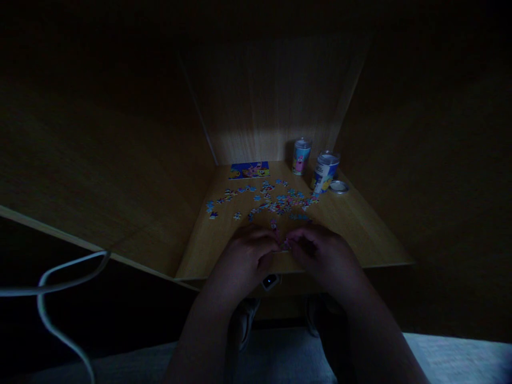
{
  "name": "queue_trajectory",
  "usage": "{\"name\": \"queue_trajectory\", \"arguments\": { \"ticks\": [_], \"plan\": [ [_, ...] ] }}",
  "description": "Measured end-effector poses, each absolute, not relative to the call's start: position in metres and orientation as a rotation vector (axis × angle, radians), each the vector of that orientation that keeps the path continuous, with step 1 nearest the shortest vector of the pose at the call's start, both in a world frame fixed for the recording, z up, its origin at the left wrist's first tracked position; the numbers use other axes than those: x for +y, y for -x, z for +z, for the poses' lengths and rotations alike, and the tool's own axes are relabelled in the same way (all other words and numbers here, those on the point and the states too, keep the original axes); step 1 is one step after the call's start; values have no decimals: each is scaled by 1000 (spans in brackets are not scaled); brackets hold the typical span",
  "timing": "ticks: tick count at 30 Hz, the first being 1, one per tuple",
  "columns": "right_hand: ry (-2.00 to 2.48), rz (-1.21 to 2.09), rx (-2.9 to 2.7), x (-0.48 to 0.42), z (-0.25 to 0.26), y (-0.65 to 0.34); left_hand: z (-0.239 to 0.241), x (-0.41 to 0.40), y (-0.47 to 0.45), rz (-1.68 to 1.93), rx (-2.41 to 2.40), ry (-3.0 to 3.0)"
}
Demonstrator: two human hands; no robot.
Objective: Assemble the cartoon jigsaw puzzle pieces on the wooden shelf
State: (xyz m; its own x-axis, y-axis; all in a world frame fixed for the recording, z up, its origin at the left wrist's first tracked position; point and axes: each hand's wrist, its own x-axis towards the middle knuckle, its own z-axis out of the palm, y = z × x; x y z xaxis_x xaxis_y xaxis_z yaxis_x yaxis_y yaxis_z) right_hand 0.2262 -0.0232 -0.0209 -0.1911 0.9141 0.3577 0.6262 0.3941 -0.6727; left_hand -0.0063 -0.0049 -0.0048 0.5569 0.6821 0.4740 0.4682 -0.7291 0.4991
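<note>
My left hand (252, 248) and my right hand (322, 248) meet near the front edge of the wooden shelf. Between their fingertips are small pinkish joined puzzle pieces (286, 244). The right thumb and forefinger pinch at a piece there. The left fingers are closed on the left side of the same pieces, partly hidden in the dim light. Just above the fingers lies a pink puzzle piece (273, 223). Beyond it, many loose puzzle pieces (280, 205), mostly blue with some red and yellow, are spread over the shelf.
A cartoon picture card (250, 170) lies at the back left. Two printed cans with clear lids, a rear can (301, 157) and a nearer can (324, 173), stand at the right beside a round metal lid (339, 186). A white cable (60, 330) hangs at the left.
</note>
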Motion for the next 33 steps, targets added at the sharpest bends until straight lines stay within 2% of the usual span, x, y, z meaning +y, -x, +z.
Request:
{"name": "queue_trajectory", "arguments": {
  "ticks": [5,33],
  "plan": [
    [1220,568,-1917,-23,-18,-229,-5,-6,7,965,952,-2471],
    [1339,756,-1790,-24,-19,-231,-9,-4,7,964,951,-2509]
  ]
}}
